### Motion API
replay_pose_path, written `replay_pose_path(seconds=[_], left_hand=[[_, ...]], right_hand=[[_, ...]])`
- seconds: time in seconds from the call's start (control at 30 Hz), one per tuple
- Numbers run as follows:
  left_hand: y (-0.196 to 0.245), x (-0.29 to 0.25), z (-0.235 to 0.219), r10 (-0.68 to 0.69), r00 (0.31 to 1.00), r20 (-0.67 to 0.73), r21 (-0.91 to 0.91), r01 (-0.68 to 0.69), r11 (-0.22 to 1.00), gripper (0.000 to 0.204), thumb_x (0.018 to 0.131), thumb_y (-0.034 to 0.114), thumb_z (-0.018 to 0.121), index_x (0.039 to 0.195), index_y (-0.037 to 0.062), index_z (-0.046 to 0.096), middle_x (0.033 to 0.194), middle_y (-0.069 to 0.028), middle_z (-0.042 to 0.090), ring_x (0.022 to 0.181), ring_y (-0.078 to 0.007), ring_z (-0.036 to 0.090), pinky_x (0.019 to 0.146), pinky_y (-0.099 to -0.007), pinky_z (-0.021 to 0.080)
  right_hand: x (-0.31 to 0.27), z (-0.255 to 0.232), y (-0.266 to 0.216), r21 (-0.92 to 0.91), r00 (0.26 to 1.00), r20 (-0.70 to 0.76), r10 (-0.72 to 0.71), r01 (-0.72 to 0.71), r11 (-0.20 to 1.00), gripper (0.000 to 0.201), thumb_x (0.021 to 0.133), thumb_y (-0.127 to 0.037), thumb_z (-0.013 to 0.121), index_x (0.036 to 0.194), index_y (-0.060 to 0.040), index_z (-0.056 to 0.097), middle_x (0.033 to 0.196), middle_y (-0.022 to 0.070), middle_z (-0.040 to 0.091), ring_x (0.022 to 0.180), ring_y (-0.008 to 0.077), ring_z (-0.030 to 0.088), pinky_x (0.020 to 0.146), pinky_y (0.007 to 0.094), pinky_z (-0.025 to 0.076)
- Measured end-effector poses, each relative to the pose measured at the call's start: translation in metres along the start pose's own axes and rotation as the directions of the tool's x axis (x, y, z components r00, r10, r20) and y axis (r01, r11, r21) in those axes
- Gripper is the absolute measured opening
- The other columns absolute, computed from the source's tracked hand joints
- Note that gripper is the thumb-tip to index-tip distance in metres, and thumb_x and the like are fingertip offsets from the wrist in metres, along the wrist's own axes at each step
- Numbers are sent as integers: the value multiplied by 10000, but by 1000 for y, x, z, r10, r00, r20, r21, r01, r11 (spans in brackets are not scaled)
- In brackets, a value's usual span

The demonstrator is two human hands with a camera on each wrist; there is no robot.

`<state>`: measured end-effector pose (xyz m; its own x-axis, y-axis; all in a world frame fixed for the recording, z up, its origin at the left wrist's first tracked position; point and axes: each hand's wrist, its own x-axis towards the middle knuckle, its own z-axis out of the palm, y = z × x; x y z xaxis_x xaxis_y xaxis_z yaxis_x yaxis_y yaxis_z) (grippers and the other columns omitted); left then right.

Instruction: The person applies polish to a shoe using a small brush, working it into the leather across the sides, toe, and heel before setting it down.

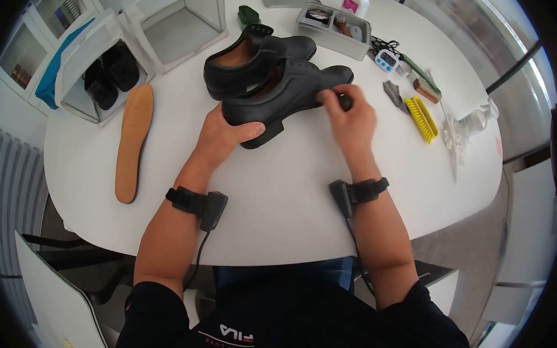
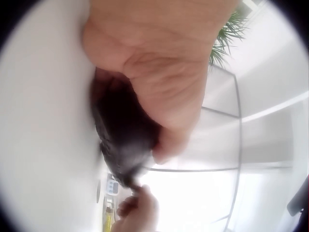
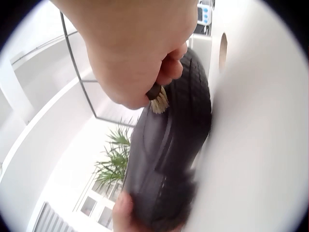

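My left hand (image 1: pixel 218 138) grips a black leather shoe (image 1: pixel 268 106) by the heel, thumb along the side of its sole. The shoe is tipped so that part of its heel and sole edge faces me. In my right hand (image 1: pixel 354 121) is a small brush (image 3: pixel 160 102) with pale bristles and a dark handle. Its bristles are at the seam between the upper and the sole, toward the front of the shoe, as the right wrist view shows. Just behind, the other black shoe (image 1: pixel 300 47) stands on the table with its laces out.
A tan insole (image 1: pixel 132 144) lies at left by a clear-fronted shoe box (image 1: pixel 76 99) with dark shoes inside. Back right are a grey divided tin (image 1: pixel 338 42), a pump bottle (image 1: pixel 355 2) and a timer (image 1: pixel 386 61). A yellow brush (image 1: pixel 422 120) and a wooden brush (image 1: pixel 426 91) lie at right.
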<state>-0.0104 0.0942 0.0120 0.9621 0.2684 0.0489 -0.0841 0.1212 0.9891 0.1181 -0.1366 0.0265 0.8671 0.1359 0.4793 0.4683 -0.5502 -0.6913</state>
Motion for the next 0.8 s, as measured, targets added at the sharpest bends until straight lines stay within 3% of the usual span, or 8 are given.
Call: replay_pose_path(seconds=[0.13, 0.2, 0.27, 0.4, 0.47, 0.5, 0.57, 0.8], left_hand=[[-5, -5, 4, 49, 999, -9, 197, -47, 979, 757, 751, 168, 903, 1402, -33, 574, 1230, -116, 719, 1120, -183, 680, 1026, -325, 528], [-1, -8, 10, 78, 997, -17, 324, -68, 944, 781, 745, 177, 910, 1413, -33, 564, 1235, -126, 722, 1137, -183, 683, 1032, -328, 529], [5, -12, 13, 27, 999, 43, 377, -41, 925, 822, 747, 124, 907, 1463, -17, 530, 1305, -120, 703, 1232, -167, 635, 1093, -339, 494], [2, -13, 14, 90, 994, 59, 460, -107, 881, 808, 740, 111, 901, 1457, 13, 541, 1331, -125, 691, 1246, -199, 644, 1086, -340, 503], [-1, -13, 17, 324, 938, 124, 636, -326, 700, 814, 717, 92, 902, 1451, 52, 553, 1374, -135, 658, 1269, -260, 647, 1088, -353, 511], [-1, -13, 19, 327, 937, 123, 636, -327, 699, 814, 717, 92, 902, 1451, 52, 553, 1374, -135, 658, 1269, -260, 647, 1088, -353, 511], [-2, -14, 22, 467, 866, 177, 704, -443, 554, 816, 696, 77, 907, 1438, 80, 567, 1404, -145, 627, 1283, -318, 636, 1087, -378, 522], [-8, -12, 20, 510, 847, 150, 701, -455, 549, 823, 678, 101, 915, 1421, 80, 565, 1419, -124, 613, 1290, -342, 608, 1047, -413, 552]], right_hand=[[7, -3, 6, 58, 981, -63, 185, -181, 982, 283, 896, -321, 827, 993, -66, 749, 817, 127, 759, 743, 282, 750, 699, 383, 574], [-6, 8, 3, 200, 989, -8, -150, 149, 968, 284, 903, -335, 812, 1000, -75, 752, 790, 141, 746, 727, 305, 745, 711, 378, 572], [-11, 4, -12, 241, 984, 78, -158, 135, 961, 302, 903, -358, 804, 1008, -81, 752, 791, 144, 741, 734, 319, 744, 720, 386, 572], [7, -5, 10, 12, 992, -62, 113, -112, 994, 343, 899, -382, 809, 1013, -63, 757, 793, 130, 752, 735, 285, 739, 719, 378, 570], [13, -7, 13, 186, 977, -103, 188, -167, 968, 337, 896, -356, 817, 1000, -44, 746, 769, 98, 749, 709, 240, 724, 712, 358, 566], [11, -6, 14, 187, 977, -104, 185, -164, 969, 337, 896, -356, 817, 1000, -44, 746, 769, 98, 749, 709, 240, 724, 712, 358, 566], [-3, -7, -10, 281, 997, -71, -8, 27, 959, 289, 884, -282, 835, 966, -26, 731, 747, 65, 742, 669, 196, 700, 686, 323, 560], [-26, -2, -43, 344, 894, 93, -438, 384, 857, 195, 847, -196, 848, 890, -50, 725, 724, 96, 729, 592, 237, 698, 582, 323, 539]])
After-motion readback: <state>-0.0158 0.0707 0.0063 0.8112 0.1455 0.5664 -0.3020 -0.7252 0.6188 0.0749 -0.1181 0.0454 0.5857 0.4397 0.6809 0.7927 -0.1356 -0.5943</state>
